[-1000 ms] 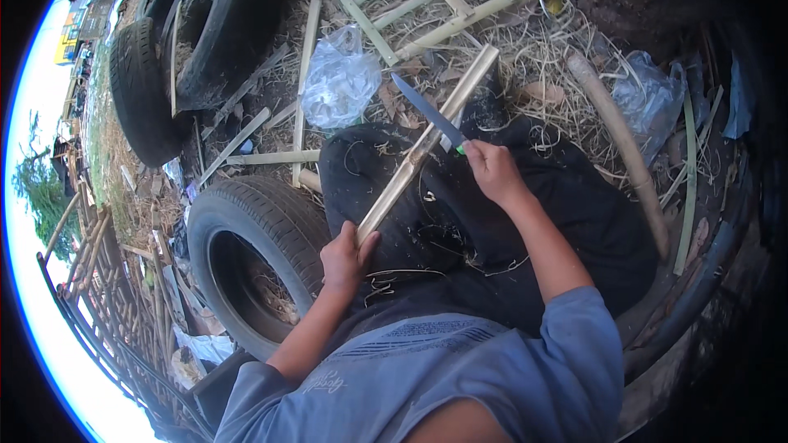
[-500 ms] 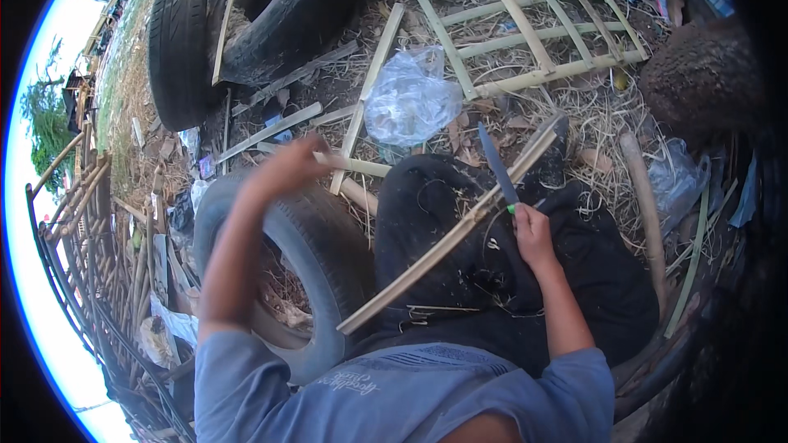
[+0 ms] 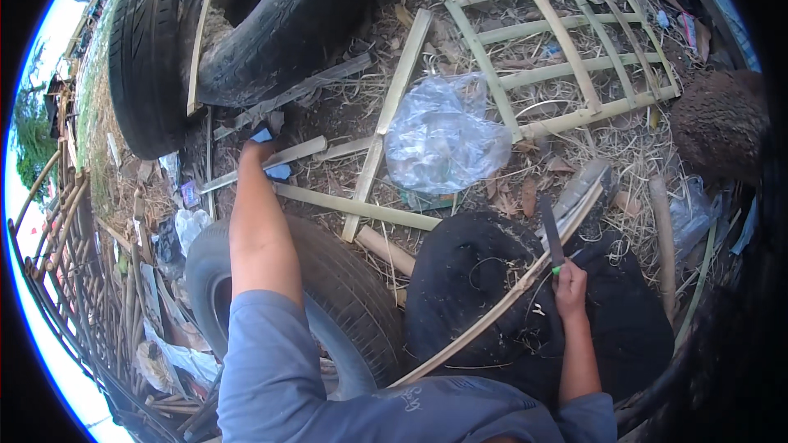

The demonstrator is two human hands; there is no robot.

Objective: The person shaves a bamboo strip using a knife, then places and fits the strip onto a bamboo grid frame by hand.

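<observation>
My right hand (image 3: 570, 289) is closed round the green handle of a knife (image 3: 551, 231), its blade pointing away from me. Beside the blade, a long split bamboo strip (image 3: 491, 312) slants across my dark-clothed lap (image 3: 468, 279), its near end against my shirt. My left arm stretches forward past the near tyre (image 3: 349, 279). At its end my left hand (image 3: 256, 149) is low over the ground, fingers curled and partly hidden at a small blue and dark piece I cannot identify. Touching or just above a bamboo slat (image 3: 295, 152), the hand is near another blue scrap (image 3: 279, 172).
A bamboo lattice (image 3: 566, 37) lies at the far right, with a clear plastic bag (image 3: 447, 135) beside it. More tyres (image 3: 148, 57) stand at the far left. Bamboo pieces (image 3: 386, 123) and dry shavings litter the ground. A rough trunk-like mass (image 3: 718, 123) is at right.
My left hand has swung forward and down from above the near tyre to the ground. The view has shifted. My right hand still holds the knife by the bamboo strip.
</observation>
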